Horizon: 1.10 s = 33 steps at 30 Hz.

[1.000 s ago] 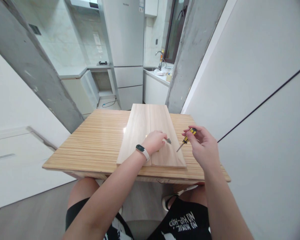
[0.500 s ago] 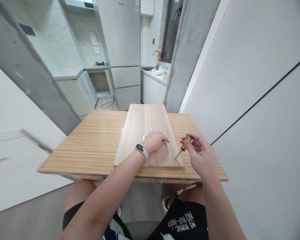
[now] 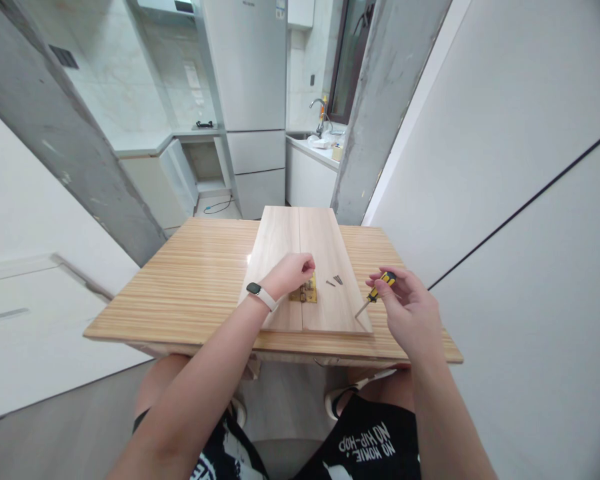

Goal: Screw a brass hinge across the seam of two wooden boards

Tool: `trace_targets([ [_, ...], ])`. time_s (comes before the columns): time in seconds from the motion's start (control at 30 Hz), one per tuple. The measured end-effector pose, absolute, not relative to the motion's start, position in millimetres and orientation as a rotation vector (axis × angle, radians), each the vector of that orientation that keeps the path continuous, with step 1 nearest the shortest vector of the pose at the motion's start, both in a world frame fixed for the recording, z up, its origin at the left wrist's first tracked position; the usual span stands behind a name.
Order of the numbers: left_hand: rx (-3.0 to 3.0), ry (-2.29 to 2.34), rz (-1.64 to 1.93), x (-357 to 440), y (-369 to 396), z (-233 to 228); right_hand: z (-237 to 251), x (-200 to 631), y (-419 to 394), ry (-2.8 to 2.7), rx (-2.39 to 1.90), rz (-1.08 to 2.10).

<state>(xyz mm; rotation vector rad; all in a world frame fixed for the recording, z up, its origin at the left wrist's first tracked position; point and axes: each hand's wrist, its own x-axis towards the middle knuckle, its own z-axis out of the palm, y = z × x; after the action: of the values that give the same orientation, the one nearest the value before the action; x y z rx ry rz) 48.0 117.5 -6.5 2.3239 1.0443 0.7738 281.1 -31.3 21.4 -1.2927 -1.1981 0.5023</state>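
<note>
**Hinge under one hand, screwdriver in the other**

My left hand [image 3: 290, 272] sits at centre frame, fingertips pinched together on the brass hinge [image 3: 307, 292], which lies across the seam of two wooden boards [image 3: 325, 240] on the desk [image 3: 200, 280]. My right hand [image 3: 410, 310] is clamped around the yellow-and-black screwdriver [image 3: 376, 294], tip down near the boards' right edge. Loose screws [image 3: 334, 281] lie right of the hinge: tiny, light, likely to roll, best pinched by the head. The hinge looks stiff and thin.

Matt pale wood boards [image 3: 325, 267]; shiny brass hinge [image 3: 307, 292]; striped glossy table [image 3: 195, 280].
</note>
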Motion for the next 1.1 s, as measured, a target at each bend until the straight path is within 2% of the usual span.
trace_targets([
  [0.2,2.384,1.042,0.766,27.5,111.0,-10.4,21.7,276.1,-34.2,-1.213,-1.31,0.481],
  [0.73,2.68,0.892,0.285,55.3,125.0,-13.3,19.6,276.6,-36.5,-1.231,-1.299,0.472],
  [0.83,2.599,0.889,0.344,54.1,126.6,-16.0,19.4,277.2,-37.1,-1.227,-1.302,0.48],
  [1.0,2.242,0.91,0.748,43.9,124.8,-15.5,18.8,277.5,-37.7,-1.229,-1.303,0.477],
  [1.1,2.097,0.895,0.87,38.4,126.1,-16.8,18.4,277.3,-37.9,-1.227,-1.298,0.47],
])
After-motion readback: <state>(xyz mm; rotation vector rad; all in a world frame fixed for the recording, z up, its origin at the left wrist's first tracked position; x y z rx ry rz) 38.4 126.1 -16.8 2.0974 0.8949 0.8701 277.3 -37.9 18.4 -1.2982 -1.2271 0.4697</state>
